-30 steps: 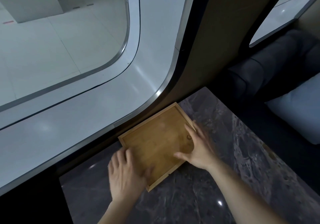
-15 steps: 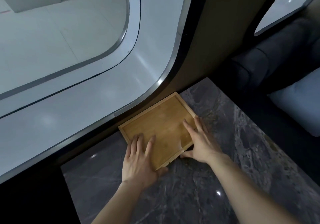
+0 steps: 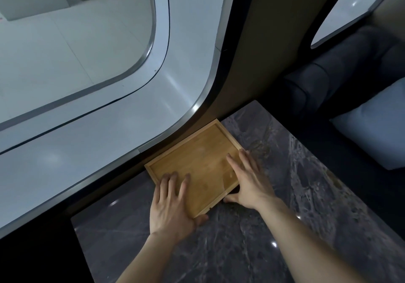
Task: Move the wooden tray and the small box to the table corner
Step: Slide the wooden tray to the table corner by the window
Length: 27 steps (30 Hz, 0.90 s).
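Observation:
The wooden tray (image 3: 200,160) is a shallow, empty, light-brown rectangle lying flat on the dark marble table (image 3: 295,184), its far rim close to the wall under the window. My left hand (image 3: 173,203) lies on the tray's near-left corner, fingers spread inside and thumb outside the near rim. At the near-right corner my right hand (image 3: 249,179) rests the same way, fingers on the tray floor and thumb against the near rim. No small box is in view.
A large rounded window (image 3: 87,63) and a brown wall panel (image 3: 263,52) bound the table's far side. Beyond the table's right edge are a dark sofa (image 3: 324,78) and a pale blue cushion (image 3: 377,129). The table's left edge drops into dark.
My left hand has moved from beside the tray onto its near-left corner, and both thumbs now hook the near rim. The tray has slid a little closer to the wall.

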Motion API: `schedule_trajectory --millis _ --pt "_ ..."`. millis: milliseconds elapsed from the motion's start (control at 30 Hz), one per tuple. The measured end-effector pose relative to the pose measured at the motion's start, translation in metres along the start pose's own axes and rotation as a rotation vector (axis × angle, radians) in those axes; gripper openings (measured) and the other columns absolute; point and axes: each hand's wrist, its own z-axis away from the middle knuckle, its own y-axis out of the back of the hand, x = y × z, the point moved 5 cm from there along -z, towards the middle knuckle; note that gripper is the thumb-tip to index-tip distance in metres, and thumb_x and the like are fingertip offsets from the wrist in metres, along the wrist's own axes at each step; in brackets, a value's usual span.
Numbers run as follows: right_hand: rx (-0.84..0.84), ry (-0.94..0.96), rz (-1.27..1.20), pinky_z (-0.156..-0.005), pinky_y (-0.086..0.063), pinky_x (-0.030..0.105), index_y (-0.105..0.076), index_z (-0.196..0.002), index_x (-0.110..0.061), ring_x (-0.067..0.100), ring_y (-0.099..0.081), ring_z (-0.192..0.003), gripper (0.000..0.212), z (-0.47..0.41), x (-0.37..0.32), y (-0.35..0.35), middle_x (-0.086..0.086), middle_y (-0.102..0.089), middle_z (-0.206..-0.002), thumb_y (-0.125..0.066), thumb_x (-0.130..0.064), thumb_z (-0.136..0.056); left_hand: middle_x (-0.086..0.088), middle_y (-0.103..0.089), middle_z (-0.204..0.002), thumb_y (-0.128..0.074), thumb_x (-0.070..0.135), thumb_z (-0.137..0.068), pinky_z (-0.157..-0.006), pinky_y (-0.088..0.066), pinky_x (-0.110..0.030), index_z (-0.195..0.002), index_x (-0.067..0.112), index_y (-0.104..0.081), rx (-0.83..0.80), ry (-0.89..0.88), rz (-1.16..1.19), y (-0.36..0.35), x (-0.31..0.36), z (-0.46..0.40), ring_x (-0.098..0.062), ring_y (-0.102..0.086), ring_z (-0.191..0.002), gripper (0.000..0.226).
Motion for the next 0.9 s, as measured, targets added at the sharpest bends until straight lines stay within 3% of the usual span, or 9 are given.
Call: schedule_trajectory --millis 100,233,333,500,600,700,833,900 --pt "-0.015 -0.008 -0.032 -0.125 -0.012 0.055 0.003 -0.159 -0.037 0.030 0.013 -0.156 0.132 0.007 0.000 0.000 0.004 0.013 -0.170 -0.082 -0.066 -0.063 -0.007 -0.027 -0.161 -0.040 0.098 -0.055 -0.123 -0.016 -0.052 -0.155 0.034 -0.019 0.012 -0.021 0.006 0.005 0.003 0.002 -0.035 -0.017 -0.149 0.121" --pt "0.003 -0.017 -0.066 -0.126 -0.009 0.055 0.000 -0.160 -0.037 0.029 0.010 -0.156 0.125 0.033 0.005 0.008 0.004 0.009 -0.171 -0.073 -0.075 -0.066 -0.006 -0.020 -0.165 -0.033 0.098 -0.062 -0.125 -0.005 -0.052 -0.156 0.036 -0.013 0.021 -0.064 0.023 0.027 0.019 0.004 -0.033 -0.011 -0.152 0.115" --pt "0.042 -0.067 -0.058 -0.124 -0.012 0.058 -0.001 -0.160 -0.036 0.029 0.005 -0.157 0.117 0.063 0.018 0.019 0.006 0.003 -0.171 -0.054 -0.086 -0.069 -0.004 -0.008 -0.169 -0.027 0.097 -0.068 -0.125 0.004 -0.051 -0.157 0.040 -0.004 0.017 -0.126 0.023 0.043 0.039 0.004 -0.030 0.002 -0.155 0.108" --pt "0.098 -0.240 -0.113 -0.123 -0.009 0.060 0.000 -0.159 -0.037 0.029 0.005 -0.157 0.116 0.132 0.059 0.036 0.007 0.004 -0.171 -0.032 -0.097 -0.066 0.000 -0.008 -0.169 -0.016 0.097 -0.071 -0.125 0.004 -0.052 -0.157 0.042 -0.003 0.038 -0.268 0.060 0.063 0.096 0.013 -0.029 0.003 -0.155 0.103" --pt "0.124 -0.331 -0.180 -0.123 -0.009 0.059 0.000 -0.159 -0.041 0.029 0.005 -0.157 0.110 0.185 0.093 0.038 0.004 0.005 -0.171 -0.037 -0.092 -0.070 0.001 -0.012 -0.168 -0.020 0.096 -0.072 -0.125 0.001 -0.049 -0.157 0.039 -0.010 0.040 -0.356 0.072 0.067 0.143 0.030 -0.027 0.000 -0.155 0.103" --pt "0.147 -0.427 -0.268 -0.124 -0.008 0.057 0.006 -0.157 -0.046 0.027 0.007 -0.157 0.111 0.247 0.130 0.034 -0.001 0.008 -0.171 -0.030 -0.097 -0.066 0.002 -0.015 -0.167 -0.025 0.094 -0.072 -0.126 -0.004 -0.046 -0.157 0.036 -0.016 0.016 -0.427 0.070 0.063 0.199 0.056 -0.026 -0.005 -0.154 0.103" --pt "0.156 -0.599 -0.316 -0.126 -0.007 0.049 0.002 -0.159 -0.040 0.024 0.004 -0.157 0.107 0.339 0.183 0.021 0.001 0.005 -0.171 -0.044 -0.088 -0.076 0.001 -0.024 -0.163 -0.032 0.089 -0.075 -0.125 -0.010 -0.042 -0.155 0.036 -0.020 -0.041 -0.528 0.097 0.046 0.279 0.102 -0.024 -0.015 -0.151 0.097" --pt "0.187 -0.675 -0.322 -0.124 -0.009 0.049 0.000 -0.159 -0.041 0.024 -0.002 -0.157 0.108 0.388 0.211 0.010 0.002 -0.001 -0.171 -0.041 -0.091 -0.073 0.004 -0.026 -0.162 -0.035 0.086 -0.076 -0.124 -0.014 -0.040 -0.154 0.038 -0.019 -0.082 -0.585 0.108 0.032 0.321 0.130 -0.021 -0.019 -0.149 0.093"
